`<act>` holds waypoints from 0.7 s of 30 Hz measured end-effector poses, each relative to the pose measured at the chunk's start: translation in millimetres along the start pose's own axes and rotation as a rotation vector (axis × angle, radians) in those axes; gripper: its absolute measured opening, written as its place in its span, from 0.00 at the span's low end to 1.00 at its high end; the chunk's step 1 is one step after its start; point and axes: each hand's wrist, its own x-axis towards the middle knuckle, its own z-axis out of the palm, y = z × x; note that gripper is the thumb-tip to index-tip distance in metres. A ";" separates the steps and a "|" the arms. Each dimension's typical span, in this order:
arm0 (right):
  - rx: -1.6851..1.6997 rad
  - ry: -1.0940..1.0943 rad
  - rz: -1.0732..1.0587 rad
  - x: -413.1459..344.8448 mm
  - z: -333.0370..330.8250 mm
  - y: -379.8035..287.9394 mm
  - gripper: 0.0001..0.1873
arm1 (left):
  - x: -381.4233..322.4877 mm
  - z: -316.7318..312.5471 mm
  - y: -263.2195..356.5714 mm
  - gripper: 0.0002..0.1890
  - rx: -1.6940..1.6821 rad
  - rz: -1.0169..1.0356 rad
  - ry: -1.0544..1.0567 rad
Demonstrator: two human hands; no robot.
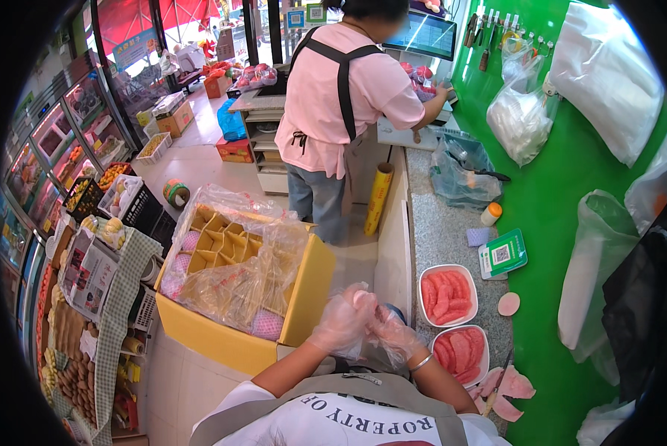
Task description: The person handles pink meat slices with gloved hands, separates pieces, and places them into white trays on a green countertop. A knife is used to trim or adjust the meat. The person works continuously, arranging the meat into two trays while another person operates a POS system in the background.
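My left hand [346,316] and my right hand [392,333], both in clear plastic gloves, meet before my apron; a pinkish piece, probably pomelo flesh, shows between the fingers. Which hand bears it is hard to tell. To the right, on the speckled stone counter [429,240], are two white tubs of peeled pink pomelo segments, a farther tub [448,294] and a nearer tub [460,355]. Below them lie pink-white pomelo peel [515,384] and a knife [496,387]. A round slice of peel [508,304] lies beside the farther tub.
Left of my hands stands a yellow cardboard box [216,340] with dividers and net-wrapped fruit. A co-worker [339,95] stands ahead at a screen [420,34]. A yellow roll tube [379,199] leans by the counter. Plastic bags [464,170] and a code stand [502,254] are farther along.
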 end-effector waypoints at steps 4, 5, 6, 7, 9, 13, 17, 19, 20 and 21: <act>0.076 -0.018 -0.033 -2.2 4.4 -3.0 0.27 | -2.0 1.3 -2.0 0.24 -0.039 -0.007 -0.004; 0.119 -0.017 -0.055 -3.1 6.2 -3.5 0.28 | -2.3 0.2 1.8 0.24 -0.040 -0.024 -0.020; 0.143 -0.018 -0.063 -2.7 6.4 -1.9 0.28 | -2.2 1.3 0.0 0.24 -0.037 -0.007 -0.006; 0.166 -0.019 -0.072 -2.0 5.4 1.8 0.29 | -1.8 3.3 -3.8 0.23 -0.033 0.010 0.008; 0.164 -0.025 -0.113 2.7 -1.3 13.8 0.29 | -0.1 3.1 -3.3 0.23 -0.032 0.014 -0.001; 0.108 -0.012 -0.138 4.2 -4.3 19.8 0.25 | -1.1 6.6 -8.2 0.22 -0.058 -0.032 -0.008; 0.102 -0.015 -0.146 7.4 -5.0 22.9 0.20 | -2.4 5.7 -9.7 0.22 0.132 0.145 0.107; 0.105 -0.012 -0.187 11.6 -3.3 25.4 0.18 | -5.2 1.8 -2.2 0.23 0.130 0.172 0.098; 0.107 -0.010 -0.208 13.4 -4.2 26.7 0.17 | -5.6 1.1 0.1 0.23 0.129 0.186 0.093; -0.068 0.013 -0.251 16.8 -10.1 32.2 0.16 | -5.5 2.4 -1.4 0.22 0.132 0.181 0.088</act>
